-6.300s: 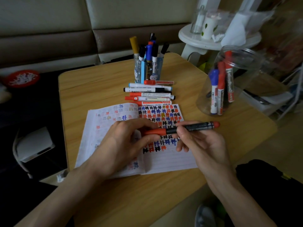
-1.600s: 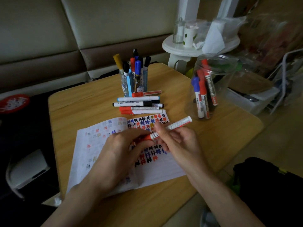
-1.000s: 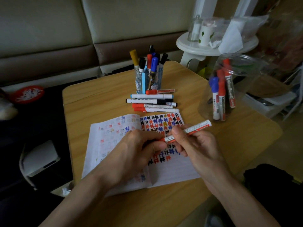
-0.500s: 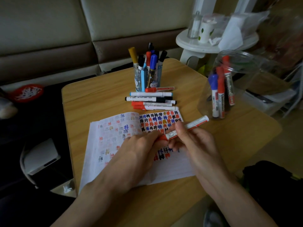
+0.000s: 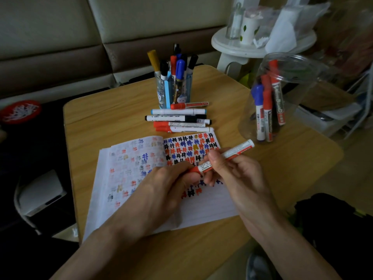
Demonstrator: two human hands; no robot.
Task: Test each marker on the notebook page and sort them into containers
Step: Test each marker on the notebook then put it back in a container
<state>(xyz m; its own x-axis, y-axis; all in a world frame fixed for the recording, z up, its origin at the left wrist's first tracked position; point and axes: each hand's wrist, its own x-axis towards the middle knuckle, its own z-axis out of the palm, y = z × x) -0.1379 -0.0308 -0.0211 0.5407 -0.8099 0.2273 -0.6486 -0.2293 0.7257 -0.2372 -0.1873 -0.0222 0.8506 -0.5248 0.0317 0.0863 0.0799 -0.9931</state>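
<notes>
An open notebook (image 5: 203,209) lies on the wooden table (image 5: 113,118), its right page covered with coloured hash marks. My right hand (image 5: 234,174) grips the white barrel of a red marker (image 5: 232,153) held slantwise over the page. My left hand (image 5: 161,188) pinches the marker's red cap end. Several loose markers (image 5: 179,120) lie in a row behind the notebook. A blue pen cup (image 5: 173,91) holds several markers upright. A clear plastic jar (image 5: 282,93) at right holds red and blue markers.
A white round side table (image 5: 262,45) with cups and tissue stands behind the jar. A sofa runs along the back. A white device (image 5: 40,195) sits on the floor at left, a dark bag (image 5: 333,219) at lower right.
The black-and-red marker from earlier is gone from my hands, and a white-barrelled red marker is in them. Over the last second both hands stay on it, shifting slightly.
</notes>
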